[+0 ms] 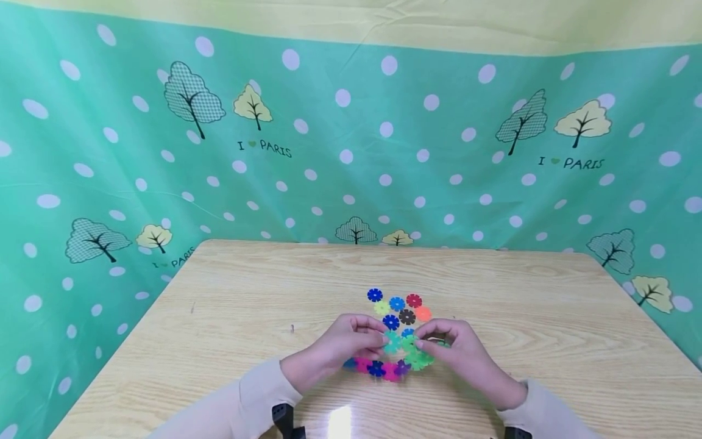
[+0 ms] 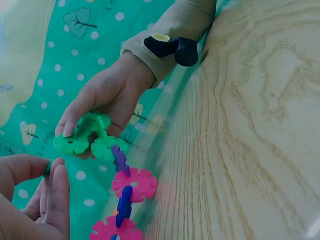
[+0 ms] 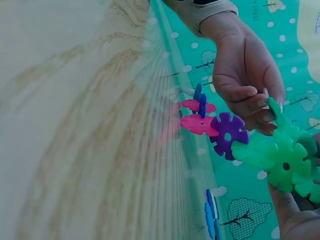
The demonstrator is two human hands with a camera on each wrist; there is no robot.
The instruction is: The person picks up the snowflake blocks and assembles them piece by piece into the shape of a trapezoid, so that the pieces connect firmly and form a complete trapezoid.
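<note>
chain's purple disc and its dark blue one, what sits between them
A pink disc sits between the purple disc and the dark blue disc, plainest in the left wrist view.

In the head view, a teal cloth (image 1: 323,164) with pale lilac dots covers much of the frame, with a pale yellow band (image 1: 307,24) along the top. Its printed trees (image 1: 192,100) are dark-checked or plain yellow, and dark lettering (image 1: 276,148) surrounds a green heart. Below, the table (image 1: 247,286) is light tan with streaky wood grain. At lower centre, loose discs (image 1: 407,316) are dark blue, lighter blue, yellow, red, blackish brown and orange. Beneath them, a chain (image 1: 376,368) runs blue, pink, dark blue, pink, purple, then bright green. The sleeves (image 1: 269,387), lower left and right, are cream.
</note>
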